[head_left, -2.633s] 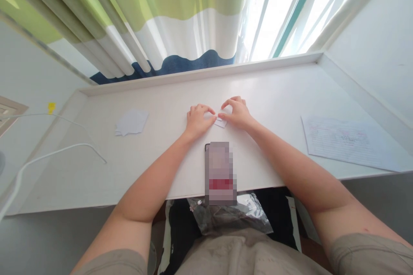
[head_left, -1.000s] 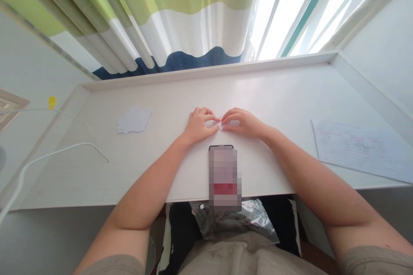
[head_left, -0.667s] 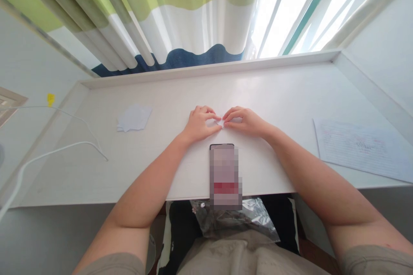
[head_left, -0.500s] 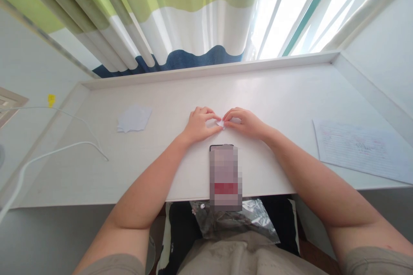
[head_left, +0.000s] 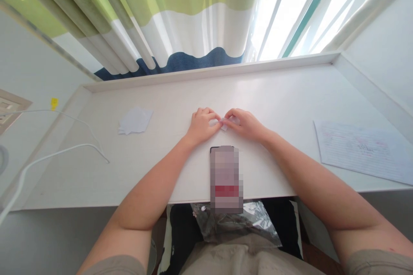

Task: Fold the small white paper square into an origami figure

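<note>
A small white piece of paper [head_left: 223,127] is pinched between my two hands, low over the middle of the desk. My left hand [head_left: 204,125] is closed, thumb and forefinger meeting on the paper's left side. From the other side my right hand [head_left: 244,123] grips it, fingertips bent down against the thumb. The two sets of fingertips nearly touch and cover most of the paper, so its folds cannot be made out. Just below the hands a phone [head_left: 224,172] lies upright to me, its screen blurred out.
Several loose white paper pieces [head_left: 135,120] lie left on the white desk [head_left: 167,99]. Lined written sheets [head_left: 358,150] lie at the right. A white cable [head_left: 61,150] crosses the left side. Clear plastic [head_left: 248,227] rests on my lap. A curtain [head_left: 193,21] hangs behind.
My fingertips have drawn closer together on the paper, and my right fingers bend more over it. The paper shows a little differently below them. The whole view has shifted slightly.
</note>
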